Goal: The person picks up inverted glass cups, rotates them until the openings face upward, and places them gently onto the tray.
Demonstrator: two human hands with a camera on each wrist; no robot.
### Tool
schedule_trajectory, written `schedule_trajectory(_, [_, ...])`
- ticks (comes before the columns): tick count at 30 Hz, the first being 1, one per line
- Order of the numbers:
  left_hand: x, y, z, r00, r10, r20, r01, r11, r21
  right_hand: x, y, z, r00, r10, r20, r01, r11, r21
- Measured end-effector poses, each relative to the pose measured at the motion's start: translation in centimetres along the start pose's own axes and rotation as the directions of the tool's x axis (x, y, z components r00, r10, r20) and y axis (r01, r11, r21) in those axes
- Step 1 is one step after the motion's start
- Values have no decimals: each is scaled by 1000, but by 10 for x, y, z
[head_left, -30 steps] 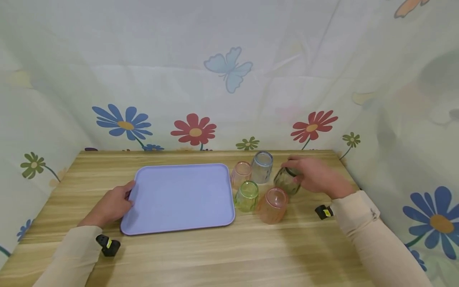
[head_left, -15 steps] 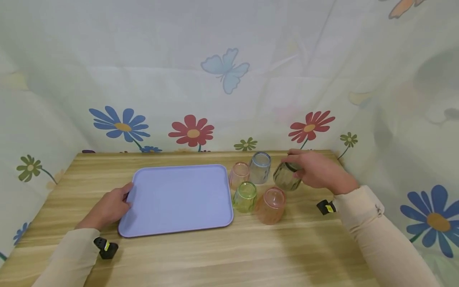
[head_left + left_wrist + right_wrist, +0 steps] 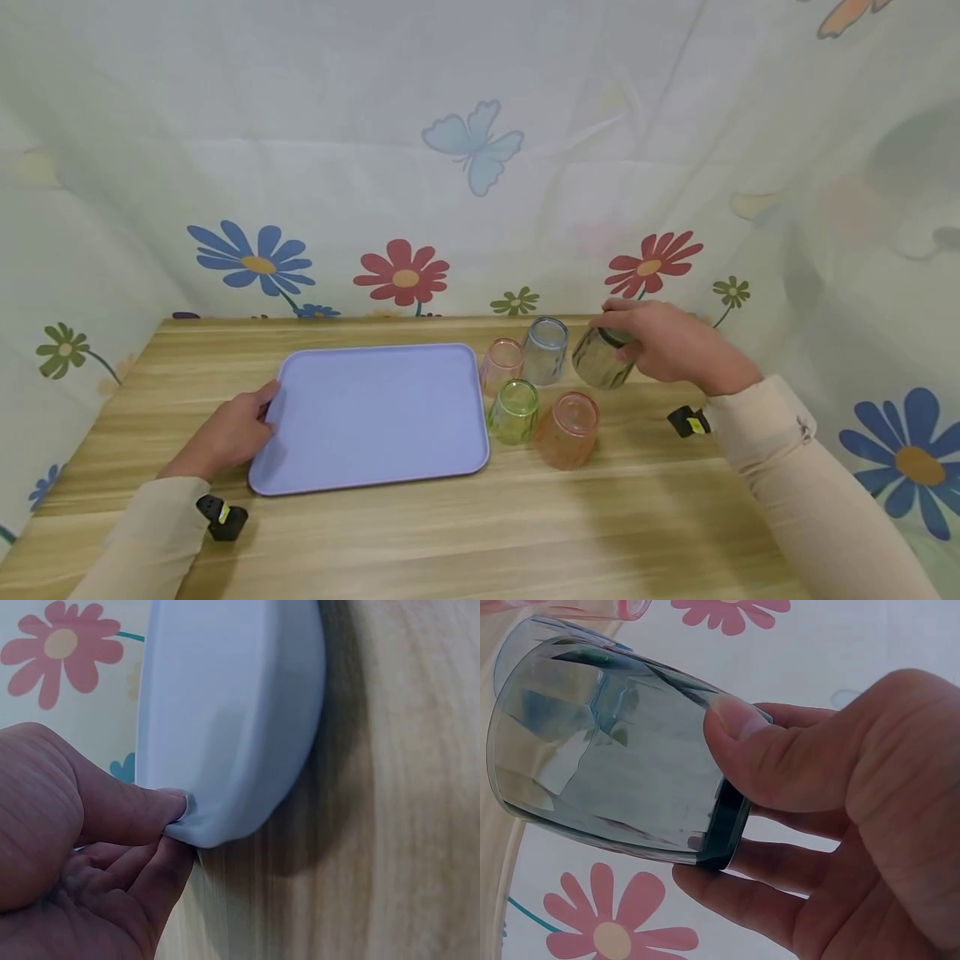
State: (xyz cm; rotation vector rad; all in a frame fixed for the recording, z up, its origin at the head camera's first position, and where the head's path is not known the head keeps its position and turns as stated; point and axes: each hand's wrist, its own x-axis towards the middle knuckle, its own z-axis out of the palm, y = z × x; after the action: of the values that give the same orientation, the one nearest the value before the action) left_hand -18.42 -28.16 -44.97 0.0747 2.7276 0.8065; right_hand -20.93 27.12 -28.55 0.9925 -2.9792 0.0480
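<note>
My left hand (image 3: 231,429) pinches the left edge of a lilac rectangular tray (image 3: 375,417), thumb on top and fingers beneath, as the left wrist view shows. The tray's surface bears nothing. My right hand (image 3: 671,346) grips a dark grey-green glass tumbler (image 3: 630,750) by its thick base, thumb on one side and fingers on the other. The tumbler is upside down, mouth toward the tabletop. Just left of it a blue-tinted glass (image 3: 545,354) stands upside down. An orange glass (image 3: 567,433) stands nearer the front.
A pink glass (image 3: 502,367) and a green glass (image 3: 514,414) stand upside down by the tray's right edge. The wooden table (image 3: 420,542) ends at a flower-printed curtain (image 3: 315,150) along the back and sides.
My right hand and the dark tumbler have shifted slightly back and right, away from the orange glass. The left hand keeps its hold on the tray.
</note>
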Motion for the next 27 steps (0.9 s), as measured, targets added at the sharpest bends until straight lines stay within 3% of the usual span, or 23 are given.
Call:
schedule_trajectory(10, [1,-2,-1,1000,-14,25,14,1000,-23,2,-3,-6,998,53,28,-53,998,16])
schedule_trajectory(27, [3,-2,1,1000,-3,27,2,1000,27,11,-11,-16,1000,-24,-4,25,999,31])
